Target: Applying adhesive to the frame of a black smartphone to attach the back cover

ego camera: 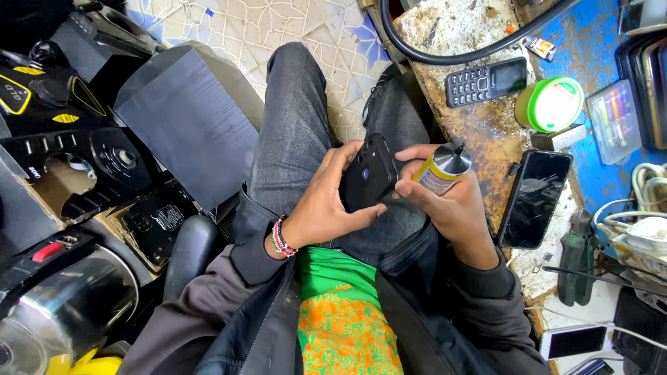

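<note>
Over lap by workbench (479,132), left hand (326,201) grips black phone (368,182), right hand (445,201) fingers wrapped round yellow can (439,172).

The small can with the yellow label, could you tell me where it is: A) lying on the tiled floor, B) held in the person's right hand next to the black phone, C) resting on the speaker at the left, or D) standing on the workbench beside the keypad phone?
B: the right hand grips the can beside the black phone, which the left hand holds over the lap.
</note>
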